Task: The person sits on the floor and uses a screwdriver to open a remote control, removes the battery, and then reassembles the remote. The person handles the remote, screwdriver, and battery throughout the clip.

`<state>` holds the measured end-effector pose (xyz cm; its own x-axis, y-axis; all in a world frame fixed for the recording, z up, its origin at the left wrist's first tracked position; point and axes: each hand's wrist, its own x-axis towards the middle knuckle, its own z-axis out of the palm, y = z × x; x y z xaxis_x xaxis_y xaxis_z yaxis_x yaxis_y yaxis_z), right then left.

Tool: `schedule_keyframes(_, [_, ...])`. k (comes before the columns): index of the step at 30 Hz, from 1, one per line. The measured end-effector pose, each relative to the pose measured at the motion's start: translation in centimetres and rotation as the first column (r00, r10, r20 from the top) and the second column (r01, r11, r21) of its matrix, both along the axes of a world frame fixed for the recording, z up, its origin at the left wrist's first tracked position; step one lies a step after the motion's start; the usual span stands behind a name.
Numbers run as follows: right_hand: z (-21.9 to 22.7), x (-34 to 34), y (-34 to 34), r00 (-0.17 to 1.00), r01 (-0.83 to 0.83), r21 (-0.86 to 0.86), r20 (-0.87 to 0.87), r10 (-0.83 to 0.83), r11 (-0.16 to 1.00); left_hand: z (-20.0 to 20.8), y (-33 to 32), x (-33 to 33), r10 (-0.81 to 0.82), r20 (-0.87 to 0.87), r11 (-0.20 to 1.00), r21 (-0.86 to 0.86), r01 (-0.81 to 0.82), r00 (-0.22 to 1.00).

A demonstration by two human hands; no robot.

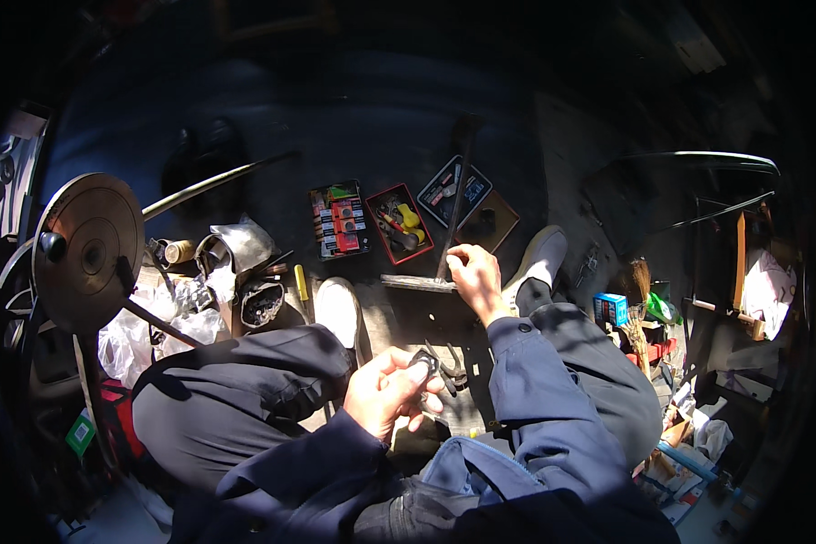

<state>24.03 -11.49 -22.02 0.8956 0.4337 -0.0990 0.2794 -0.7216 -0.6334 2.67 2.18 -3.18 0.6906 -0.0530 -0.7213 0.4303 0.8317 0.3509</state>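
Between the thumb and fingers of my left hand (385, 392), low in the middle, is a small dark round piece (424, 364); its exact kind is unclear. My right hand (478, 279) is farther forward and to the right, its fingers closed together beside a thin dark bar (448, 245). Whatever those fingertips grip is too small or hidden to make out. A pale flat strip (417, 283) lies crosswise at the bar's near end. Just right of my left hand, dark-handled pliers (456, 370) rest on a sunlit wooden surface (467, 412).
Ahead stand a box of small packages (340, 219), a red box (397, 222) with yellow-handled items and a dark tray (455, 190). A large round disc (89, 254) rises at left near plastic bags (195, 331). At right are a blue box (610, 309) and a straw brush (642, 276).
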Motion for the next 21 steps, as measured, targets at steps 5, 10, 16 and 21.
schedule_keyframes(5, [-1.4, -0.3, 5.7, 0.983, -0.044, 0.019, -0.178, 0.046, 0.999, -0.5, 1.5, -1.4, 0.077, -0.054, 0.996, 0.050, -0.075, 0.996])
schedule_keyframes(10, [-3.6, 0.2, 8.5, 0.997, -0.028, -0.167, -0.076, 0.015, 0.986, -1.0, 2.5, -2.1, 0.151, -0.126, 0.987, 0.070, -0.143, 0.980])
schedule_keyframes(16, [-4.7, 1.1, 10.3, 0.999, -0.035, -0.218, -0.045, 0.026, 0.975, -1.8, 3.5, -2.0, 0.137, -0.141, 0.988, 0.095, -0.124, 0.981])
schedule_keyframes(21, [-5.8, 2.4, 12.3, 0.991, -0.125, -0.225, -0.067, 0.112, 0.966, -2.4, 4.0, -2.2, 0.128, -0.139, 0.987, 0.116, -0.112, 0.982])
